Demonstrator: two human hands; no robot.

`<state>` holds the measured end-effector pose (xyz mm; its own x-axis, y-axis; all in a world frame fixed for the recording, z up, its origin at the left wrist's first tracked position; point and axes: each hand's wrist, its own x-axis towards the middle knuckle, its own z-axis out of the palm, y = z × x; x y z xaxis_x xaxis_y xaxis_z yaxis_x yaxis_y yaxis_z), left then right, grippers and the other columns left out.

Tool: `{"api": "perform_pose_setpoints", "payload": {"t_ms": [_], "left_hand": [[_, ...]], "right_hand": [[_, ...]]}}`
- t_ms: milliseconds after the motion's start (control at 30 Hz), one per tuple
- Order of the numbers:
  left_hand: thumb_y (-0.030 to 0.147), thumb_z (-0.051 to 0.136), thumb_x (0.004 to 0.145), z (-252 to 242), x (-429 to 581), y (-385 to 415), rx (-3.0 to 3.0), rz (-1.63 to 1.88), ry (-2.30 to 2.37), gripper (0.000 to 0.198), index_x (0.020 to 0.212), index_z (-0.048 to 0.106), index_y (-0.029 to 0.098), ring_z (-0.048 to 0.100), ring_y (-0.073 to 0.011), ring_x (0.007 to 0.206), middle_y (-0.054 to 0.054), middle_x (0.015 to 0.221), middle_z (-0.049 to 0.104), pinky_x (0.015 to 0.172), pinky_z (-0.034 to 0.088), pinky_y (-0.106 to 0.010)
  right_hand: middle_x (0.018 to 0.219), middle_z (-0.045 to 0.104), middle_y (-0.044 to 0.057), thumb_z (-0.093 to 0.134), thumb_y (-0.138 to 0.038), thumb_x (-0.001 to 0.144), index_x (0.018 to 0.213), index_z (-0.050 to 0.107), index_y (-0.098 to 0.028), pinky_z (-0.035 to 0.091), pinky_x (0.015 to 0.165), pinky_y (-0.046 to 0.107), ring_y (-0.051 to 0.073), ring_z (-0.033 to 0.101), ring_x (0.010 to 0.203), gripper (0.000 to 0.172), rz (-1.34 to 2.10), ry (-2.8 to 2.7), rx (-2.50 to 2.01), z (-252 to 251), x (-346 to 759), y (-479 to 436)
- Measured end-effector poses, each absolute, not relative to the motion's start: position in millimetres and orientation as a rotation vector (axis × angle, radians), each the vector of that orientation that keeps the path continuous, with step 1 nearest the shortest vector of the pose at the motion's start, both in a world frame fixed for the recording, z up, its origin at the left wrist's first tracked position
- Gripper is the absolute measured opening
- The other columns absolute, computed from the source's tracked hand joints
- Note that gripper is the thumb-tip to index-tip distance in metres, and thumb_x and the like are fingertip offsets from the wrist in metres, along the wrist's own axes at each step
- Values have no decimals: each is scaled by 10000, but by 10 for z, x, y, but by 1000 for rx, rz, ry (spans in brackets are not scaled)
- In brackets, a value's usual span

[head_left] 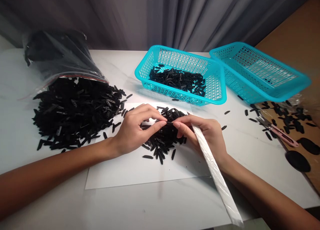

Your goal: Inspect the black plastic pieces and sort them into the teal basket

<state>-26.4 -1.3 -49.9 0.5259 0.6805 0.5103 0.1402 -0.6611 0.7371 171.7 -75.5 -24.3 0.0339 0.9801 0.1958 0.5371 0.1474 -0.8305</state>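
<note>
My left hand [136, 128] and my right hand [202, 131] meet over a small heap of black plastic pieces [162, 138] on a white sheet of paper [140, 170]. The fingertips of both hands pinch one thin black piece [170, 122] between them. My right hand also grips a long white strip [215, 171] that runs back toward my wrist and the table's near edge.
A big pile of black pieces [75, 112] spills from a clear bag [57, 55] at the left. Two turquoise baskets stand behind: one [217, 90] holds black pieces, the other [297, 80] is nearly bare. Pink-handled snips [282, 133] and loose pieces lie at the right.
</note>
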Motion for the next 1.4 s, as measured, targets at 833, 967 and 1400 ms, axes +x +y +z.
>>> {"api": "perform_pose_setpoints", "payload": {"t_ms": [833,967,1400], "left_hand": [[194,663,924,-498,-265,-13,2089,1046,636,109,823,687,158,634,-125,809,-19,828,684,743,502,-263],[229,650,934,-492,-267,-20,2071,1023,644,136,816,682,169,635,-135,796,-20,817,684,732,507,-270],[138,648,907,-590,-259,-26,2324,935,748,86,886,727,165,698,-174,830,-49,891,754,794,549,-323]], "right_hand": [[528,652,-22,629,-279,942,690,693,-179,424,506,207,95,546,476,278,817,-1580,-1505,-219,1689,-763],[527,655,-9,621,-328,945,669,680,-181,424,511,231,111,546,485,318,882,-1546,-1522,-222,1658,-789],[630,691,46,563,-427,986,956,778,-187,431,560,316,142,500,516,324,371,-1282,-1560,183,2038,-454]]}}
